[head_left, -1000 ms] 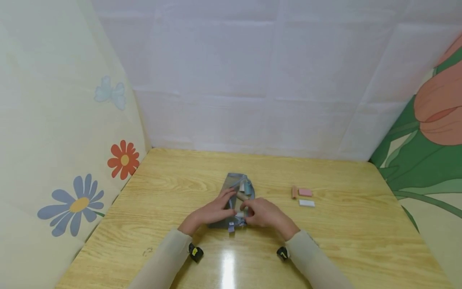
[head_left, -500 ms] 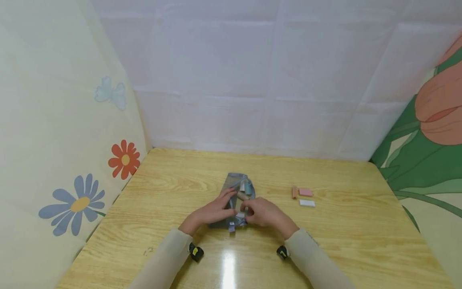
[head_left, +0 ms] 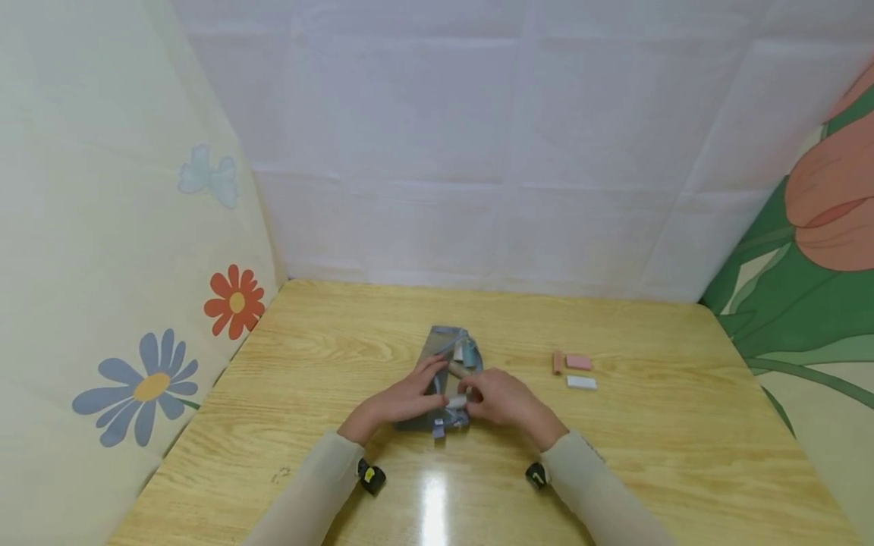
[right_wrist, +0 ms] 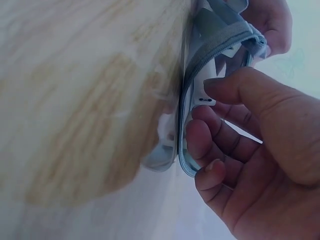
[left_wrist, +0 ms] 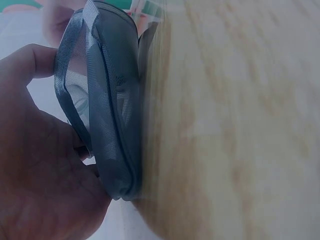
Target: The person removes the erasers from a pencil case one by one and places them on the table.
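A blue-grey mesh zip pouch (head_left: 425, 415) lies on the table with its zipped side open. My left hand (head_left: 407, 396) holds its near-left part, thumb and fingertips at the rim (left_wrist: 61, 85) of the opening. My right hand (head_left: 505, 398) reaches into the opening from the right, thumb and curled fingers pinching a small white block (right_wrist: 204, 85) with a black mark. The block (head_left: 456, 402) also shows in the head view, close to the left thumb. A brown roll (head_left: 458, 369) and a teal piece (head_left: 469, 353) sit in the pouch farther back.
To the right on the wooden table (head_left: 655, 425) lie a brownish-pink block (head_left: 557, 363), a pink block (head_left: 577, 362) and a white block (head_left: 581, 383). A lilac tag (head_left: 438, 429) sticks out at the pouch's near end. Cloth walls (head_left: 437, 152) stand behind and beside the table.
The right hand has shifted slightly right and away from the body. The white block under its fingers now shows more fully. The left hand and the pouch stay in place.
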Motion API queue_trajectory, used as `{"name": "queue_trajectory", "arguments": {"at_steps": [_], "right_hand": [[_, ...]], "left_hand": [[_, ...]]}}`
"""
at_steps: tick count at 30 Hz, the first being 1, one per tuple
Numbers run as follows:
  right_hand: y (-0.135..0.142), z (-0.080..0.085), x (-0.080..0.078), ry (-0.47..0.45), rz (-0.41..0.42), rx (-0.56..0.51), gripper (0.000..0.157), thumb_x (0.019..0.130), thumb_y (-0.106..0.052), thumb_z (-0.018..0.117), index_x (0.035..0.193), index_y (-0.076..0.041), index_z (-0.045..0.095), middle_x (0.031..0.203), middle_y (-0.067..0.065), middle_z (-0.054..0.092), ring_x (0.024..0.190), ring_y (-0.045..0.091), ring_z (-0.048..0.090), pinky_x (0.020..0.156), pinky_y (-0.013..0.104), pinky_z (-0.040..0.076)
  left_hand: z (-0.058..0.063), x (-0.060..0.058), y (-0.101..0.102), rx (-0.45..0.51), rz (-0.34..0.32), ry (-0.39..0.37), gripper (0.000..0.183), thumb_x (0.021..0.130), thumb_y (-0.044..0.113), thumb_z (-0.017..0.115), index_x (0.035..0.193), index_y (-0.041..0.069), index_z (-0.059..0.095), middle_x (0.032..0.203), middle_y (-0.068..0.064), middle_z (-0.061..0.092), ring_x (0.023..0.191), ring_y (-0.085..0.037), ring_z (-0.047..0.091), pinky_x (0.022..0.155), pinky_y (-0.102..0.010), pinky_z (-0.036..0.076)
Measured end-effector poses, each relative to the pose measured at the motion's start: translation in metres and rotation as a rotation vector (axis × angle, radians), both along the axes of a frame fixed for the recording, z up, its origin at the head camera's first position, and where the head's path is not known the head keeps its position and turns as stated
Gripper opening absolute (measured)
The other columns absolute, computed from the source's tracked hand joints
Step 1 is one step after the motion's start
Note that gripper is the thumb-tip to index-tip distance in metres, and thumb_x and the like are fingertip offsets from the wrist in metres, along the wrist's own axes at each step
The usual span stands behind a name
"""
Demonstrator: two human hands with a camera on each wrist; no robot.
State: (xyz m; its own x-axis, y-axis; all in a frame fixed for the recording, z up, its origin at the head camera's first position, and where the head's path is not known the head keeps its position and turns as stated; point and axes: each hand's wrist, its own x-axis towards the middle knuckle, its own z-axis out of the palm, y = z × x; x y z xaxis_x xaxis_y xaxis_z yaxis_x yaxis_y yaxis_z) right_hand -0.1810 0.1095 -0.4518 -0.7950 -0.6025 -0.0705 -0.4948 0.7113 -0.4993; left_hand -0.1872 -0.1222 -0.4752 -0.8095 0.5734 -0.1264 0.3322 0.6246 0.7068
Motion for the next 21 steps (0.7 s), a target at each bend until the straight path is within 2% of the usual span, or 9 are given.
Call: {"name": "queue_trajectory", "arguments": {"at_steps": [7,21], "right_hand": [[0.007,-0.001,-0.001,0.052,0.015,-0.028,0.02,0.086,-0.013,0.073,0.106,-0.015,0.073,0.078,-0.009,0.062,0.066,0.006,0.054,0.06,0.025,0.047],[0.02,0.001,-0.002,0.079,0.003,-0.023,0.019,0.09,-0.016,0.073,0.108,-0.015,0.071,0.073,-0.01,0.059,0.063,0.006,0.052,0.059,0.025,0.045]], "left_hand": [[-0.001,-0.001,-0.001,-0.008,-0.005,0.016,0.084,0.093,0.046,0.053,0.16,0.004,0.024,0.169,-0.012,0.012,0.151,-0.035,0.025,0.116,-0.053,0.034],[-0.001,0.0,0.0,0.001,0.01,0.004,0.084,0.093,0.045,0.055,0.16,0.005,0.025,0.169,-0.012,0.012,0.15,-0.036,0.027,0.115,-0.055,0.035]]}}
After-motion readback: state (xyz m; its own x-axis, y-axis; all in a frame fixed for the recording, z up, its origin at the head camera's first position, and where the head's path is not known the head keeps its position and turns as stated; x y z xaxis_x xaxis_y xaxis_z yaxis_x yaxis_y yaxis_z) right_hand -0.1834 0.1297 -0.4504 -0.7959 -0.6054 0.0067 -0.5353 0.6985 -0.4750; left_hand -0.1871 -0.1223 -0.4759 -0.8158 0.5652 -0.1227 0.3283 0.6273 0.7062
